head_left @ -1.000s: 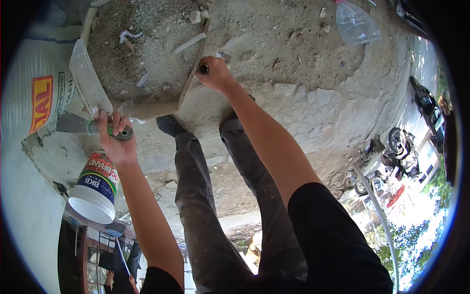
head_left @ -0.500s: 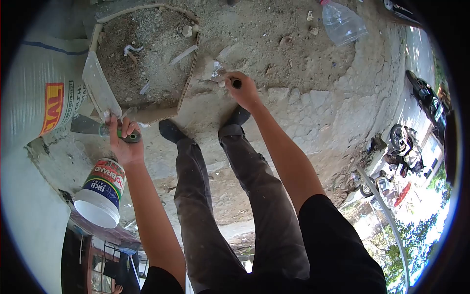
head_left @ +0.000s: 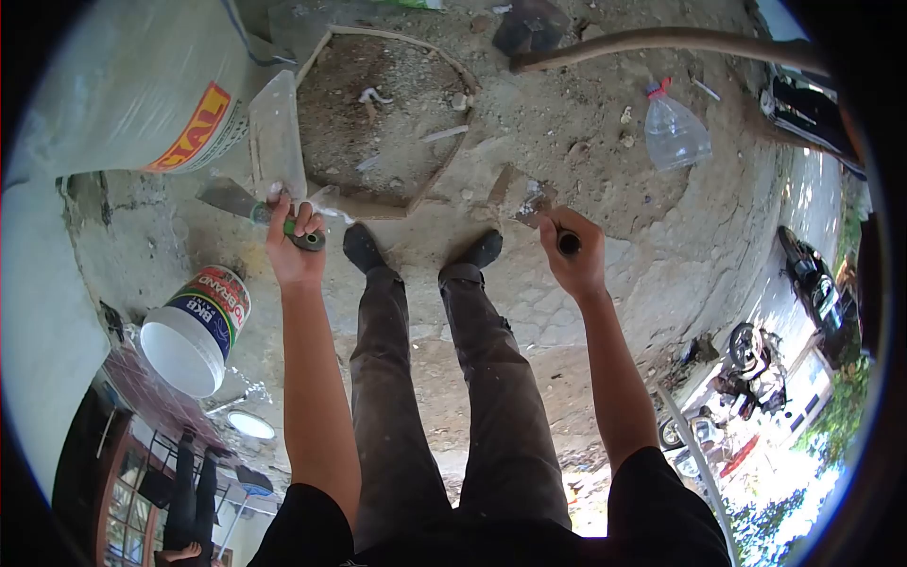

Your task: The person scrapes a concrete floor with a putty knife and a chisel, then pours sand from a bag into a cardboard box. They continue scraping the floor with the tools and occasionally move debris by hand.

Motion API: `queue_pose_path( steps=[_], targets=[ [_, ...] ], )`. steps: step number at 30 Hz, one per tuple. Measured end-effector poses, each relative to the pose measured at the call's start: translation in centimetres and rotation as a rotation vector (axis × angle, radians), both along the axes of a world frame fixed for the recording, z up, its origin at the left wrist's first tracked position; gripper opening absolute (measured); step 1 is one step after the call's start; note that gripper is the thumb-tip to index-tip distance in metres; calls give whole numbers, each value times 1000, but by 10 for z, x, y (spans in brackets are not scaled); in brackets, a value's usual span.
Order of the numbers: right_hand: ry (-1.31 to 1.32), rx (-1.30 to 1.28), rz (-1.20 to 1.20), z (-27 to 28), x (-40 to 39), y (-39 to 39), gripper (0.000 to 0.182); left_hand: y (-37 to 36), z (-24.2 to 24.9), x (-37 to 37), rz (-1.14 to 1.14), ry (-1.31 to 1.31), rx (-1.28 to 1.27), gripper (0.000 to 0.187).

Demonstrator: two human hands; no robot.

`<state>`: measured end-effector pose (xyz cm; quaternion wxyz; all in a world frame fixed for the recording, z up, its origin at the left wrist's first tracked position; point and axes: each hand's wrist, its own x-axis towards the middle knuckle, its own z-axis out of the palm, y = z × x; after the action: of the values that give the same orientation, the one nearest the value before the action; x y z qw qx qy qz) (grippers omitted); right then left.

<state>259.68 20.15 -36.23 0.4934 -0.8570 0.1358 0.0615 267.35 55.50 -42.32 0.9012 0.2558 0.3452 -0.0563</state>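
Note:
My left hand (head_left: pixel 297 253) is closed round the green-and-grey handle of a putty knife (head_left: pixel 230 197), whose metal blade points left. Also at its fingers is the lower end of a pale flat board (head_left: pixel 276 132) smeared with white filler. My right hand (head_left: pixel 578 257) grips a second tool, whose dark round handle end (head_left: pixel 569 244) faces me. Its flat blade (head_left: pixel 527 200), spotted with white, sticks out up and left beyond the fingers; it looks like a scraper. Both hands are held up in front of my legs, apart from each other.
Ahead lies a cardboard-edged patch of grit (head_left: pixel 378 113). Around it are a large white sack (head_left: pixel 142 85), a paint bucket (head_left: pixel 196 331), a clear plastic bottle (head_left: pixel 676 132) and a wooden-handled hoe (head_left: pixel 661 40). Motorcycles (head_left: pixel 751 369) stand right; a person (head_left: pixel 189 491) is lower left.
My view has shifted, bringing the hoe and the person's legs into sight. My right hand has moved right, farther from my left, and its blade shows more. Both hands keep their tools.

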Motion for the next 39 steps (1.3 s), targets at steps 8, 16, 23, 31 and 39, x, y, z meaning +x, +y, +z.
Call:
queue_pose_path(
  steps=[8,16,23,31,39],
  targets=[
    [-152,92,340,58,38,78,19,53,23,-15,-43,-16,105,13],
    [-243,35,884,26,62,165,21,90,29,-34,27,-36,107,17],
    [-212,-197,1356,7,58,203,26,108,32,-44,13,-1,123,16],
    [-325,-370,1348,3,34,221,9,108,27,-41,-14,-2,102,19],
    [-447,-298,1065,34,19,196,4,86,37,-11,-216,23,205,24]
  ],
)
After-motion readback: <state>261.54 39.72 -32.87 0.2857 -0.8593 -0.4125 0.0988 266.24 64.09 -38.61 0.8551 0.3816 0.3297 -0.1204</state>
